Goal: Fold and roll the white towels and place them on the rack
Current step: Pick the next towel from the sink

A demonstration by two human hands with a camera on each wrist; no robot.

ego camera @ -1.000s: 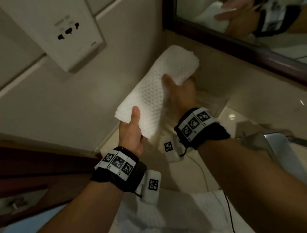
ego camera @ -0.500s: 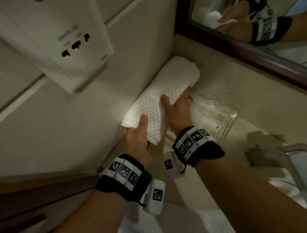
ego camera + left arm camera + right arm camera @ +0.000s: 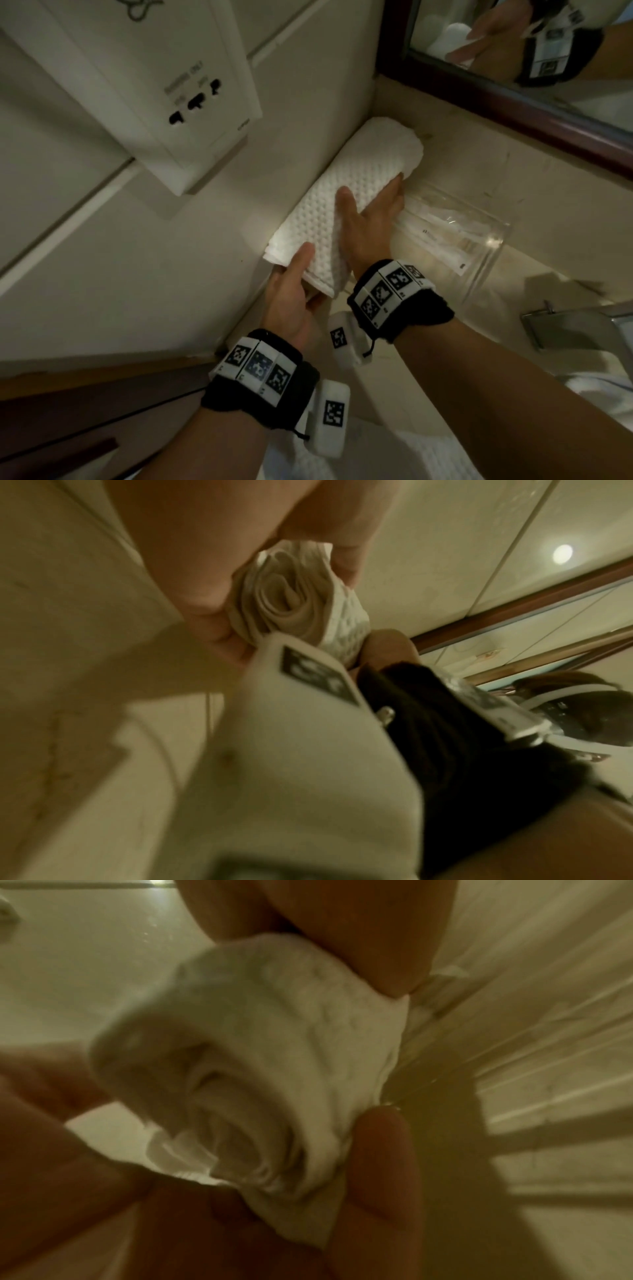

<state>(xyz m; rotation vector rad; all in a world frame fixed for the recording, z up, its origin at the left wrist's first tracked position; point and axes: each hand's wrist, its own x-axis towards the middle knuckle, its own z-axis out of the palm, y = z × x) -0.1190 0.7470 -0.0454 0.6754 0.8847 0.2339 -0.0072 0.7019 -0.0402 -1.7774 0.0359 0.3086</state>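
A rolled white waffle towel (image 3: 346, 192) lies slanted along the wall in the counter's corner. My left hand (image 3: 298, 274) grips its near end, thumb on top. My right hand (image 3: 370, 200) wraps round the middle of the roll, thumb on the wall side and fingers on the side toward the clear box. In the left wrist view the towel (image 3: 291, 599) shows its spiral end between my fingers (image 3: 205, 593). The right wrist view has the towel (image 3: 274, 1056) held between my thumb (image 3: 377, 1164) and fingers. The underside of the roll is hidden.
A clear acrylic box (image 3: 479, 260) sits right beside the towel. A socket panel (image 3: 164, 85) juts from the left wall. A dark-framed mirror (image 3: 513, 99) hangs behind. A metal faucet (image 3: 568, 329) stands at right, and another white towel (image 3: 376, 459) lies near my body.
Both hands have brought the rolled towel down and into the corner beside the clear box. My right hand has slid from the roll's far end to its middle.
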